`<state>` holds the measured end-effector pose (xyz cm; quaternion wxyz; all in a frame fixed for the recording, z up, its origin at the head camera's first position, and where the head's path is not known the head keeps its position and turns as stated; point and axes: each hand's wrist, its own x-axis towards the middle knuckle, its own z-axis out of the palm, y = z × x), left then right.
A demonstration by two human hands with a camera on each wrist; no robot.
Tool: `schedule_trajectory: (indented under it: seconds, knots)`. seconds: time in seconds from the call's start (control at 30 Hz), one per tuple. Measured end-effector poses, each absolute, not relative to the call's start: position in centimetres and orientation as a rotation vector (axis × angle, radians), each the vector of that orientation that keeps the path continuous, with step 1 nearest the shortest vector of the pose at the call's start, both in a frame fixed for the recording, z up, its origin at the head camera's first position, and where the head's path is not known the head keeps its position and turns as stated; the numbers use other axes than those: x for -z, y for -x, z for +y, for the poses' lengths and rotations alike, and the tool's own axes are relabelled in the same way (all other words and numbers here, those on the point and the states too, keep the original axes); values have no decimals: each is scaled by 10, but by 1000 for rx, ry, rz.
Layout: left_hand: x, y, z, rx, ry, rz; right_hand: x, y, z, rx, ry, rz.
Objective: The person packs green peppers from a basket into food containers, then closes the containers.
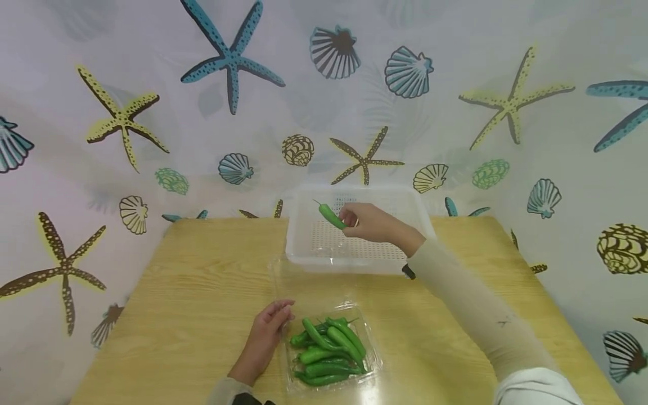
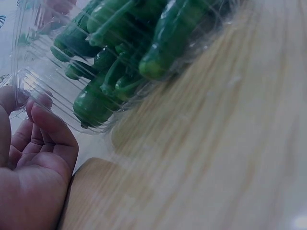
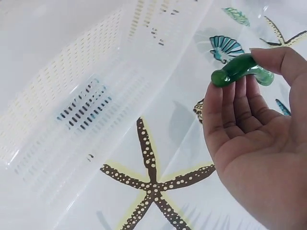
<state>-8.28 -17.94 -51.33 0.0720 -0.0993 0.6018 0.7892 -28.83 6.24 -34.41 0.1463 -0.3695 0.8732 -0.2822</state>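
Note:
My right hand [image 1: 372, 225] pinches one green chili pepper [image 1: 331, 216] between thumb and fingers, above the white perforated basket [image 1: 293, 242]. In the right wrist view the pepper [image 3: 240, 68] lies across the fingertips, glossy and bent. Lower down, a clear plastic clamshell box [image 1: 374, 363] holds several green peppers [image 1: 329, 351]. At its upper left edge is my left hand [image 1: 265, 332], curled. The left wrist view has the thumb and a finger of that hand [image 2: 41, 158] pinching the box's thin plastic rim.
The basket stands at the back of a light wooden table [image 1: 212, 281], against a cloth [image 1: 273, 112] printed with starfish and shells. The box's transparent lid [image 1: 314, 284] lies open between box and basket. More cloth hangs at both sides.

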Motion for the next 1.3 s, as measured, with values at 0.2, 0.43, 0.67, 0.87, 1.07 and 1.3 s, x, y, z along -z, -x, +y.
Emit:
schedule_trajectory:
  seconds: [0.2,0.43,0.67,0.87,1.07,1.3]
  knots:
    - [516,81,-177,-2379,315,1818,347,250,67,860,1185,2464]
    - [516,80,-180,-2368,331,1834,331,230,69,866,1185,2555]
    - [517,82,-179,-2376,300,1806,326,201,66,777,1359,2442]
    - [516,84,-178,-2353,317,1820,331,173,60,622,1466,2264]
    - [516,84,-178,-2347,284,1828,344,155,58,509,1526,2183]
    - [516,83,-178,-2326,299,1848,358,137,58,441,1579,2140]
